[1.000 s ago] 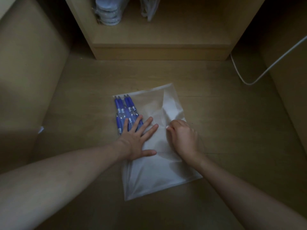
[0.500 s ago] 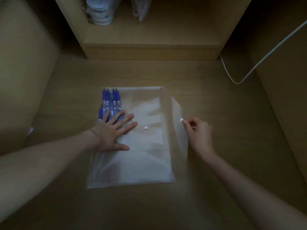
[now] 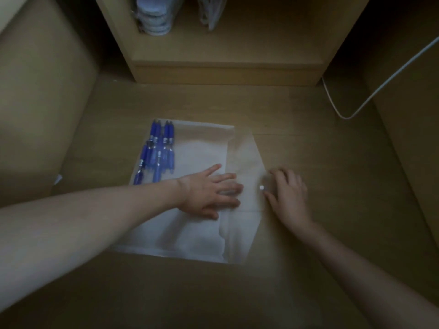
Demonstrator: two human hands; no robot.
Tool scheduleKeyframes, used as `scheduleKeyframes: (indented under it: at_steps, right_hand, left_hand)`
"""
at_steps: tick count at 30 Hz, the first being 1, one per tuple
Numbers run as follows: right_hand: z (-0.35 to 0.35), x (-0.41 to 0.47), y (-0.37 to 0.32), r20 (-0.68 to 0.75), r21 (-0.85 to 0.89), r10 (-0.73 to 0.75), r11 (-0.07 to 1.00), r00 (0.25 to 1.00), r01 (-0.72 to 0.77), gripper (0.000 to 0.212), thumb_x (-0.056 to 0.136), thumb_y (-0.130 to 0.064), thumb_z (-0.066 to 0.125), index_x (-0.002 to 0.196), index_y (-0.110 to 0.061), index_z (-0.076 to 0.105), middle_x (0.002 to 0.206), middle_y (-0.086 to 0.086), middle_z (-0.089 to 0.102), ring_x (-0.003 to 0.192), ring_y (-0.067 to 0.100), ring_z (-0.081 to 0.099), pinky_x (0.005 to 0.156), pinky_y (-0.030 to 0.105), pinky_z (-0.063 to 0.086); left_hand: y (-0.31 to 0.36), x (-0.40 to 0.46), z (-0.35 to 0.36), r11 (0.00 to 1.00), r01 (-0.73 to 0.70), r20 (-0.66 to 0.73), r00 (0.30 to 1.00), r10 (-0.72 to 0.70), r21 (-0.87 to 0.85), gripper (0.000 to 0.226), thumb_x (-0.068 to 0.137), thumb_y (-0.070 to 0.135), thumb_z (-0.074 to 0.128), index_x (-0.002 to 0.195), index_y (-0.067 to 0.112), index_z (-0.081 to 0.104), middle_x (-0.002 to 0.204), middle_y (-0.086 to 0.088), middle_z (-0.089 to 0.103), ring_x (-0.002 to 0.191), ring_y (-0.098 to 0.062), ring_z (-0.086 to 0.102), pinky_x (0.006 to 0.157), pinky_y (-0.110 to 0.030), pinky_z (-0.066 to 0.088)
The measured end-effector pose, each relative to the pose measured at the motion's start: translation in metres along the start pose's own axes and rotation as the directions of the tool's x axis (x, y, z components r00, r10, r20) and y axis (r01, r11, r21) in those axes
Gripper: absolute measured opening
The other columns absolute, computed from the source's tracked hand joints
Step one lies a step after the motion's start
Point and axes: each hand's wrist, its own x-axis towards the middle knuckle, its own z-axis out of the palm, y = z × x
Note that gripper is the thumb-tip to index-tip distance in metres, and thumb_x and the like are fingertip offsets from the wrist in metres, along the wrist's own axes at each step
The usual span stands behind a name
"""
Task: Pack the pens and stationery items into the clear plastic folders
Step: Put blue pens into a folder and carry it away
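The head view looks down on a dim wooden desk surface (image 3: pixel 308 269), and everything is slightly blurred. In the middle of the frame a clear plastic folder (image 3: pixel 190 236) lies flat on the wood, its long sides running from the upper to the lower part of the picture. Its flap (image 3: pixel 247 162) is folded out to the right, and a small white snap button (image 3: pixel 261 187) shows near the flap's right edge.

A bunch of blue pens (image 3: pixel 158 153) lies at the upper left corner of the folder, side by side and pointing up the frame; whether they sit inside the plastic or on top of it cannot be told from here.

The left hand (image 3: pixel 209 191) comes in from the lower left and lies palm down on the folder's middle, fingers straight and spread, pressing the sheet flat with their tips at the flap's fold. It is just right of the pens and apart from them.

The right hand (image 3: pixel 288 193) comes in from the lower right and rests at the flap's right edge beside the snap button, fingers loosely bent. Whether it pinches the flap or only touches it cannot be told.

At the top of the frame a wooden shelf (image 3: pixel 225 67) holds a stack of pale round things (image 3: pixel 154 17) and some clear plastic sleeves (image 3: pixel 211 13). A white cable (image 3: pixel 370 96) curves down at the upper right.
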Motion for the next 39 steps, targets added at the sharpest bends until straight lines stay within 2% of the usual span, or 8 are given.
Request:
scheduleKeyframes:
  at_steps: [4, 6, 16, 21, 25, 31, 35, 39]
  right_hand:
    - [0.003, -0.001, -0.005, 0.212, -0.074, -0.372, 0.916, 0.904, 0.394, 0.066, 0.088, -0.032, 0.001, 0.151, -0.024, 0.020, 0.160, 0.006, 0.006, 0.147, 0.022, 0.001, 0.114, 0.029, -0.008]
    - [0.011, -0.001, -0.004, 0.337, -0.115, -0.400, 0.881, 0.852, 0.459, 0.076, 0.079, -0.036, -0.011, 0.152, -0.029, 0.011, 0.160, 0.000, -0.001, 0.147, 0.016, -0.005, 0.111, 0.025, -0.015]
    - [0.018, 0.001, -0.001, 0.356, -0.093, -0.344, 0.912, 0.869, 0.399, 0.069, 0.083, -0.031, -0.006, 0.150, -0.037, 0.008, 0.160, -0.008, -0.003, 0.146, 0.008, -0.004, 0.111, 0.024, -0.013]
    - [0.020, -0.001, 0.000, 0.337, -0.077, -0.350, 0.915, 0.874, 0.396, 0.073, 0.080, -0.030, -0.007, 0.150, -0.038, 0.011, 0.160, -0.008, 0.000, 0.147, 0.008, -0.002, 0.110, 0.024, -0.013]
    - [0.018, -0.002, -0.001, 0.314, -0.095, -0.339, 0.918, 0.887, 0.385, 0.059, 0.099, -0.011, 0.025, 0.150, -0.038, 0.010, 0.160, -0.009, -0.001, 0.146, 0.007, -0.003, 0.114, 0.029, -0.010]
    - [0.019, -0.002, 0.000, 0.325, -0.097, -0.342, 0.915, 0.882, 0.391, 0.067, 0.085, -0.031, -0.003, 0.150, -0.038, 0.012, 0.160, -0.009, 0.001, 0.147, 0.009, 0.000, 0.113, 0.031, -0.010]
    - [0.021, -0.001, 0.001, 0.321, -0.127, -0.335, 0.912, 0.886, 0.390, 0.061, 0.090, -0.026, 0.004, 0.150, -0.038, 0.011, 0.160, -0.008, 0.001, 0.147, 0.008, -0.001, 0.114, 0.031, -0.011]
    - [0.020, -0.002, 0.000, 0.328, -0.125, -0.336, 0.911, 0.883, 0.394, 0.076, 0.077, -0.033, -0.011, 0.150, -0.038, 0.011, 0.160, -0.008, 0.002, 0.147, 0.009, 0.000, 0.114, 0.031, -0.010]
  left_hand:
    - [0.003, 0.004, 0.001, 0.999, -0.008, 0.094, 0.996, 0.004, 0.044, 0.065, 0.098, 0.052, 0.033, 0.152, 0.029, 0.004, 0.161, -0.002, -0.005, 0.147, -0.025, -0.007, 0.114, -0.048, -0.012]
    - [0.003, 0.003, 0.001, 0.999, -0.005, 0.119, 0.993, 0.001, 0.038, 0.065, 0.098, 0.051, 0.032, 0.152, 0.029, 0.002, 0.160, -0.003, -0.005, 0.147, -0.025, -0.004, 0.115, -0.047, -0.009]
    - [-0.009, -0.009, 0.012, 1.000, -0.011, 0.024, 1.000, 0.012, -0.025, 0.053, 0.099, 0.043, 0.038, 0.147, 0.022, 0.031, 0.154, -0.007, 0.025, 0.144, -0.023, 0.016, 0.117, -0.042, 0.005]
    - [-0.018, -0.018, 0.014, 0.987, -0.104, -0.329, 0.934, 0.138, 0.119, 0.038, 0.086, 0.043, 0.041, 0.098, 0.016, 0.065, 0.102, -0.009, 0.062, 0.104, -0.028, 0.056, 0.097, -0.041, 0.043]
    - [-0.020, -0.023, 0.007, 0.987, -0.039, -0.514, 0.850, 0.114, 0.155, 0.032, 0.088, 0.038, 0.040, 0.088, 0.019, 0.066, 0.094, -0.007, 0.058, 0.101, -0.027, 0.043, 0.102, -0.043, 0.030]
    - [-0.004, -0.046, 0.004, 0.977, 0.203, -0.467, 0.859, -0.209, -0.063, 0.023, 0.078, 0.035, 0.066, 0.088, 0.015, 0.060, 0.130, -0.029, 0.045, 0.125, -0.053, 0.042, 0.096, -0.070, 0.034]
    - [-0.001, -0.052, 0.003, 0.935, 0.309, -0.410, 0.840, -0.355, -0.177, 0.040, 0.077, 0.037, 0.074, 0.104, 0.012, 0.059, 0.146, -0.038, 0.021, 0.132, -0.054, 0.031, 0.102, -0.066, 0.030]
    - [-0.003, -0.053, 0.006, 0.918, 0.337, -0.317, 0.865, -0.390, -0.210, 0.046, 0.086, 0.041, 0.063, 0.121, 0.015, 0.053, 0.154, -0.030, 0.011, 0.141, -0.045, 0.019, 0.113, -0.055, 0.015]
